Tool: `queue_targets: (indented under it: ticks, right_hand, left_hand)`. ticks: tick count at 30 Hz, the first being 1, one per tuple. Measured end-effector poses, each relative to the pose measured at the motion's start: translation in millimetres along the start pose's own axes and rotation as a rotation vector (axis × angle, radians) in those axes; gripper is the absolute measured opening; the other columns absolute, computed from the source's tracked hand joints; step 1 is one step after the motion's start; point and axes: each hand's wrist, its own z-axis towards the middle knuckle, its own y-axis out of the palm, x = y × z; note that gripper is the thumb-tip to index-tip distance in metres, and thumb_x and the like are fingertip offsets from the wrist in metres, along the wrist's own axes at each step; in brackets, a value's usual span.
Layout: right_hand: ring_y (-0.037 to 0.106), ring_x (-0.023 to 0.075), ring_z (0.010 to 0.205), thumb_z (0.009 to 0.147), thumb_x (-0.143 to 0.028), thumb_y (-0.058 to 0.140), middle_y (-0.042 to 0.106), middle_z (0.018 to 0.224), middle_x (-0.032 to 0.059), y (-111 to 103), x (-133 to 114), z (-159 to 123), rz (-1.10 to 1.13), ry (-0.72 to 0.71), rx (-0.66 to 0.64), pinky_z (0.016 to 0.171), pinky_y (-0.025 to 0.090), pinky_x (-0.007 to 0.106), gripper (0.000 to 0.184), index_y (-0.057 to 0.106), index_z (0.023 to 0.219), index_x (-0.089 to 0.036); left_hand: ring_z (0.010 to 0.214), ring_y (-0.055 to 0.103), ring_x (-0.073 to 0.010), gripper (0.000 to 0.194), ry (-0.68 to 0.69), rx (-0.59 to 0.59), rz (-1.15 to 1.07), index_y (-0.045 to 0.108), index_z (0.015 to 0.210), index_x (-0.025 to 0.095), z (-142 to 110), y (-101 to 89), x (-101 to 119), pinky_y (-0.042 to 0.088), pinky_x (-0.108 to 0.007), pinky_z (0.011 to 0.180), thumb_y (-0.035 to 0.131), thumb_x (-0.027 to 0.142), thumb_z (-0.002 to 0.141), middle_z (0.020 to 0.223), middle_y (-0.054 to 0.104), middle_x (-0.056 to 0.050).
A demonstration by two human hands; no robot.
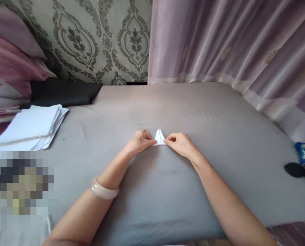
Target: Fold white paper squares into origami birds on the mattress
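Though small, folded paper (160,138) between left fingers (150,141) and right fingers (170,138).

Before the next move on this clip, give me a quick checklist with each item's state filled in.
1. Left hand on the folded white paper: ok, fingers at its lower left corner.
2. Right hand on it too: ok, fingers at the lower right corner.
3. Paper's narrow tips pointing away from the person: ok.
4. Bangle away from the paper: ok, it sits on the left forearm.
5. Stack of white sheets away from both hands: ok, off to the left.
6. Creases sharp and edges matched: cannot tell, too small in this view.
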Motion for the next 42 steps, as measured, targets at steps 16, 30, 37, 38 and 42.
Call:
queue_targets:
  ticks: [16, 30, 37, 38, 42]
  right_hand:
    - [0.058, 0.0142, 0.062, 0.078, -0.037, 0.062, 0.067, 0.067, 0.0002, 2, 3, 0, -0.053, -0.069, 0.022, 0.055, 0.036, 0.025, 0.018, 0.068, 0.072, -0.022]
    - [0.060, 0.0149, 0.092, 0.092, -0.012, 0.041, 0.063, 0.102, 0.0053, 12, 3, -31, -0.087, -0.393, 0.150, 0.085, 0.047, 0.028, 0.031, 0.067, 0.108, -0.021]
    - [0.056, 0.0230, 0.100, 0.092, -0.008, 0.037, 0.058, 0.110, 0.0123, 28, -11, -53, -0.431, -0.419, 0.111, 0.083, 0.051, 0.037, 0.042, 0.053, 0.130, -0.018]
    - [0.055, 0.0232, 0.099, 0.093, -0.009, 0.037, 0.058, 0.109, 0.0125, 28, -11, -54, -0.464, -0.422, 0.107, 0.082, 0.051, 0.037, 0.041, 0.052, 0.131, -0.018]
    - [0.054, 0.0230, 0.095, 0.096, -0.013, 0.037, 0.058, 0.107, 0.0116, 28, -10, -56, -0.564, -0.420, 0.095, 0.081, 0.051, 0.037, 0.041, 0.049, 0.134, -0.020]
  left_hand:
    - [0.079, 0.054, -0.0198, 0.015, 0.274, 0.175, 0.343, 0.063, 0.065, 0.016, 4, 16.0, -21, 0.043, -0.033, 0.073, 0.065, 0.026, 0.076, 0.080, 0.062, -0.006]
    - [0.090, 0.055, -0.0202, 0.020, 0.533, 0.022, 0.866, 0.063, 0.098, 0.014, -27, 32.7, 6, 0.051, -0.030, 0.075, 0.044, 0.010, 0.093, 0.097, 0.061, -0.008]
    - [0.092, 0.057, -0.0222, 0.021, 0.329, -0.051, 1.036, 0.064, 0.103, 0.010, -42, 46.9, 27, 0.054, -0.029, 0.072, 0.049, 0.007, 0.089, 0.099, 0.062, -0.012]
    - [0.092, 0.057, -0.0226, 0.021, 0.314, -0.056, 1.053, 0.065, 0.102, 0.009, -44, 48.6, 28, 0.054, -0.029, 0.071, 0.049, 0.007, 0.088, 0.098, 0.062, -0.012]
    - [0.090, 0.058, -0.0240, 0.022, 0.271, -0.054, 1.119, 0.067, 0.100, 0.006, -47, 52.5, 30, 0.054, -0.031, 0.073, 0.048, 0.006, 0.089, 0.091, 0.062, -0.014]
